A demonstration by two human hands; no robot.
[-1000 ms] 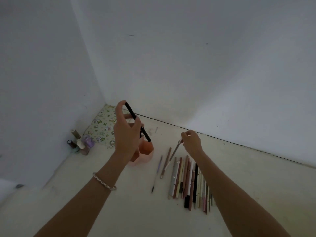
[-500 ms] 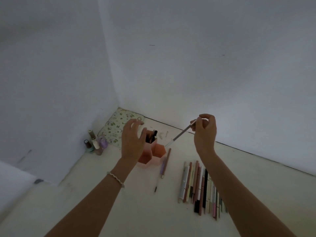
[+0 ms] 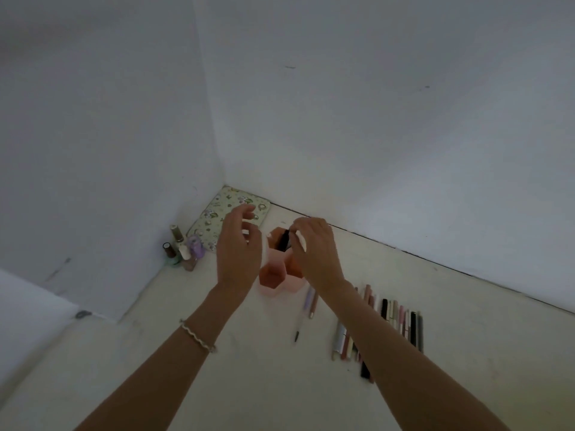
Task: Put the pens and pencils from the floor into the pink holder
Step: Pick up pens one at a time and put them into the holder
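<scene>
Seen from the head camera, a person reaches both bare arms toward the far corner of a pale floor (image 3: 217, 384), where it meets two white walls. There stands the pink plastic holder of hexagonal cups (image 3: 281, 279), with a dark pen (image 3: 283, 240) upright in a rear cup. The left hand (image 3: 238, 248) hovers just left of the holder, fingers spread and grasping nothing. The right hand (image 3: 314, 248) sits over the holder's top with fingertips pinched; whether it holds a pen cannot be told. A row of mixed pens and pencils (image 3: 389, 321) lies on the floor to the holder's right, partly behind the right forearm, and two loose pens (image 3: 306, 309) lie just in front of the holder. The step appears to be a drop-in at the holder; next would come a reach for another pen from the floor.
</scene>
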